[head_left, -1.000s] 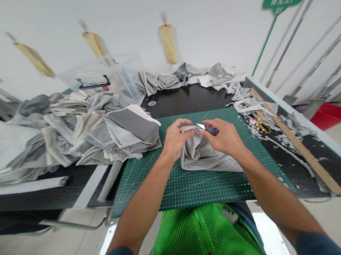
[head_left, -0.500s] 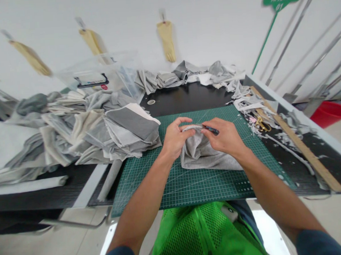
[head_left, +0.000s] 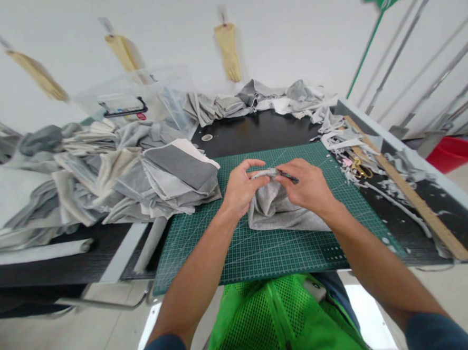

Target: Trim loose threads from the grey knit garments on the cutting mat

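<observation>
A piece of grey cloth [head_left: 284, 217] lies bunched on the green cutting mat [head_left: 206, 245], its upper edge lifted. My left hand [head_left: 240, 188] pinches that folded edge between thumb and fingers. Close against it on the right, my right hand [head_left: 304, 184] is closed around a small dark-handled tool [head_left: 292, 178] at the same edge. The tool's handle end sticks out below the index finger. Its tip is hidden by the cloth and fingers, so its exact kind does not show.
Piles of grey and white cloth [head_left: 178, 168] stand on the left, before a clear plastic box [head_left: 161, 97]. A wooden ruler [head_left: 409, 190], gold-handled scissors [head_left: 361, 170] and fabric scraps [head_left: 335, 140] lie on the right. A tape roll [head_left: 207, 138] rests beyond the mat.
The whole view has shifted up slightly. Both hands keep their grip, and the cloth edge between them has turned a little, showing more of its upper face.
</observation>
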The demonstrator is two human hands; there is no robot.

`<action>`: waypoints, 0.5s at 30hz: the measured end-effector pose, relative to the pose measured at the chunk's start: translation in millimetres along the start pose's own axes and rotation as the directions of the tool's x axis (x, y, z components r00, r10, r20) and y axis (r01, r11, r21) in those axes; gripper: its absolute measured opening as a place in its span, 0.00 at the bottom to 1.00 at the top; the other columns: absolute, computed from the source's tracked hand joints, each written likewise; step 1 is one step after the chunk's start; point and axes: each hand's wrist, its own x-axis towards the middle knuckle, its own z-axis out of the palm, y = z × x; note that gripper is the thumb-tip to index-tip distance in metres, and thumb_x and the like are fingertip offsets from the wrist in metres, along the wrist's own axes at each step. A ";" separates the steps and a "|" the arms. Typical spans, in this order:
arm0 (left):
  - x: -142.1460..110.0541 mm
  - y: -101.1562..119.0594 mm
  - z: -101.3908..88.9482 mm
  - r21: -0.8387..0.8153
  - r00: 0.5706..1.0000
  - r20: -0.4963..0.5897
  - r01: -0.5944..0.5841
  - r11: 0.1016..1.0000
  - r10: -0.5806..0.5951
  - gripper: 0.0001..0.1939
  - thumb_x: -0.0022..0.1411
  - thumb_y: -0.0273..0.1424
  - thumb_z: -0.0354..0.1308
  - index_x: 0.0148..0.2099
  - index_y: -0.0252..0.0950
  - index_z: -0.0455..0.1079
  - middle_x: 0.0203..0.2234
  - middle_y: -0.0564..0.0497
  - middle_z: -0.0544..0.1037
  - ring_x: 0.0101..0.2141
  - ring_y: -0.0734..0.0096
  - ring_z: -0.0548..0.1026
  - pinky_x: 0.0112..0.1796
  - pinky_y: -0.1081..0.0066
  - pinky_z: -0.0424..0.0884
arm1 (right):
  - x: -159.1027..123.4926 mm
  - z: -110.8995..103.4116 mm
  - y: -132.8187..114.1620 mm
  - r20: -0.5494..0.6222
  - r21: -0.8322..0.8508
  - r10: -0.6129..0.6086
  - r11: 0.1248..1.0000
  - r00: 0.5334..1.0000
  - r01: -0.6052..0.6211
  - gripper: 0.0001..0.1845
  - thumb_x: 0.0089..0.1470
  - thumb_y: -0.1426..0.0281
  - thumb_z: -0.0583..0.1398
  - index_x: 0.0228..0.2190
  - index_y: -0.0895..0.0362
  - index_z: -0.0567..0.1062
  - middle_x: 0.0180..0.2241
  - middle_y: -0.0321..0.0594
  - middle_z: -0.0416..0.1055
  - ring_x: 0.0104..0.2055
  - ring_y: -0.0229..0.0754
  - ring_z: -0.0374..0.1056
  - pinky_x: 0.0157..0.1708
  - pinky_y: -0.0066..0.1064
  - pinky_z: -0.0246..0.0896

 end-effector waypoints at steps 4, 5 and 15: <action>-0.9 1.0 -0.1 -0.012 1.000 0.009 0.002 1.000 -0.002 0.27 0.46 0.26 0.74 0.50 0.37 0.74 0.33 0.50 0.84 0.30 0.68 0.81 0.36 0.69 0.75 | 0.0 0.3 -0.4 -0.004 0.013 -0.001 1.000 1.000 0.001 0.13 0.68 0.62 0.63 0.47 0.51 0.85 0.44 0.46 0.83 0.50 0.54 0.76 0.53 0.45 0.72; -1.3 1.4 0.0 -0.018 1.000 0.012 0.003 1.000 -0.003 0.27 0.46 0.26 0.74 0.50 0.37 0.74 0.33 0.50 0.85 0.30 0.68 0.81 0.36 0.69 0.75 | 0.0 0.3 -0.5 -0.003 0.017 -0.003 1.000 1.000 0.003 0.13 0.68 0.62 0.62 0.47 0.51 0.85 0.44 0.47 0.83 0.50 0.54 0.76 0.53 0.45 0.72; -3.2 3.5 -0.3 -0.072 0.998 0.048 0.037 0.997 -0.033 0.28 0.47 0.26 0.76 0.51 0.36 0.72 0.32 0.50 0.85 0.30 0.69 0.81 0.37 0.69 0.76 | 0.7 -0.1 -2.3 -0.027 0.014 -0.013 1.000 1.000 0.013 0.12 0.68 0.63 0.62 0.45 0.52 0.86 0.42 0.46 0.84 0.48 0.53 0.77 0.51 0.44 0.72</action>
